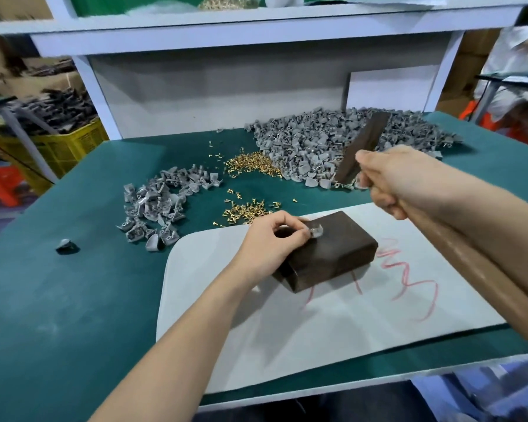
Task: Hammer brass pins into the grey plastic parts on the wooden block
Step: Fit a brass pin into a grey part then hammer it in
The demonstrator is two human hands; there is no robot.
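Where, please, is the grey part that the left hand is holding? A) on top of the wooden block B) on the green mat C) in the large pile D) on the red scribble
A: the left hand pinches the grey part on the top of the wooden block, while the right hand holds a dark bar raised.

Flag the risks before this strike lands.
1. The left hand pinches the grey part on the wooden block; the dark bar raised in the right hand could hit its fingertips.
2. The part sits near the block's far edge; an off-centre blow may knock it off.
3. The pin cannot be made out; if tilted, it may bend.
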